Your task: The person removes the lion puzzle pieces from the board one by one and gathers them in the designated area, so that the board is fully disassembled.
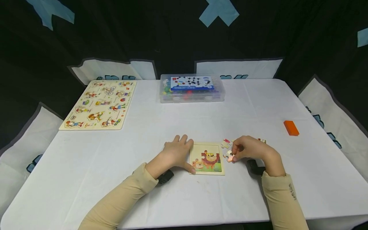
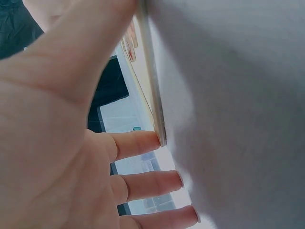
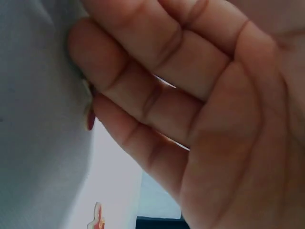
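Observation:
A small wooden jigsaw board (image 1: 207, 172) lies flat on the table, with a bear picture partly filled in along its lower and right area. My left hand (image 1: 178, 153), fingers spread, rests against the board's left edge; the left wrist view shows a fingertip touching the board's rim (image 2: 155, 95). Just right of the board, my right hand (image 1: 254, 149) pinches a light jigsaw piece (image 1: 229, 156) between thumb and forefinger, close to the tabletop. Another jigsaw piece (image 1: 225, 143) lies above it. The right wrist view shows curled fingers (image 3: 138, 90), which hide the pinched piece.
Partly behind the right hand lies another piece (image 1: 262, 140). An orange block (image 1: 291, 128) sits farther right. A clear plastic box (image 1: 192, 95) of colored parts stands at the back, and a large wooden picture puzzle (image 1: 99, 105) lies at back left.

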Demonstrator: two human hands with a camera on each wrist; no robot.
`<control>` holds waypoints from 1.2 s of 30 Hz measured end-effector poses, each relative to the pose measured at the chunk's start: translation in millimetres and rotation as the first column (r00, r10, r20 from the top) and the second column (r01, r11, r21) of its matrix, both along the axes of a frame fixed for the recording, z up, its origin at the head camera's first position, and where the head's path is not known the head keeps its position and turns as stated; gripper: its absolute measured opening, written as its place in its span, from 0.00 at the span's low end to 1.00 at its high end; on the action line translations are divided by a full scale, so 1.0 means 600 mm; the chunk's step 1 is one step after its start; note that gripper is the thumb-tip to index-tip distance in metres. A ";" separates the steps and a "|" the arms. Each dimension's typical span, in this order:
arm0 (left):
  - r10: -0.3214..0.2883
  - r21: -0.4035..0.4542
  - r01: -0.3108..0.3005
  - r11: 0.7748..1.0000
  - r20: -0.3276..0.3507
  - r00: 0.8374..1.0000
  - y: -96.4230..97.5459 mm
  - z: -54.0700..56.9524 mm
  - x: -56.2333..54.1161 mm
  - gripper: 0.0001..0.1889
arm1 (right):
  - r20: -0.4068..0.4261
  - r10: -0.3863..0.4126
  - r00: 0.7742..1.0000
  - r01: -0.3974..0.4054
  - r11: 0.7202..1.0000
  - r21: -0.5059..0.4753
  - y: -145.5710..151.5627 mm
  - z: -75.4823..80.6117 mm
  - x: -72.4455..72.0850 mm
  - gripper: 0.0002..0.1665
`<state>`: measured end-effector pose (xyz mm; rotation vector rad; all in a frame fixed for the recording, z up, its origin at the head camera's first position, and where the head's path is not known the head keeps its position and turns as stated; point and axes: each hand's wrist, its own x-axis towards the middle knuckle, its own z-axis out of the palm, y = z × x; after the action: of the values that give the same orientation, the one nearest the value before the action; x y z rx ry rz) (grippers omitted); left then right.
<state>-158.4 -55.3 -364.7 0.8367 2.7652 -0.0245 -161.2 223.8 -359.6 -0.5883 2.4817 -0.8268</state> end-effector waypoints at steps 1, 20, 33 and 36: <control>0.000 0.001 0.000 1.000 -0.001 1.000 0.000 0.000 0.000 0.49 | -0.013 -0.001 1.000 0.002 1.000 0.007 -0.001 -0.001 0.000 0.11; 0.008 -0.008 -0.008 1.000 0.018 1.000 -0.001 -0.001 -0.002 0.53 | -0.319 0.193 0.928 -0.199 0.980 0.014 -0.090 -0.020 0.017 0.44; 0.008 -0.017 -0.007 1.000 0.013 1.000 -0.001 -0.002 0.000 0.53 | -0.353 0.225 0.908 -0.226 0.973 0.040 -0.096 -0.026 0.020 0.31; 0.007 -0.018 -0.006 1.000 0.013 1.000 -0.001 -0.002 -0.001 0.53 | -0.350 0.220 0.911 -0.217 0.975 0.049 -0.095 -0.027 0.021 0.34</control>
<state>-158.8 -55.6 -365.7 0.8205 2.7516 -0.0423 -148.9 166.6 -376.1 -1.0736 2.6651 -0.6684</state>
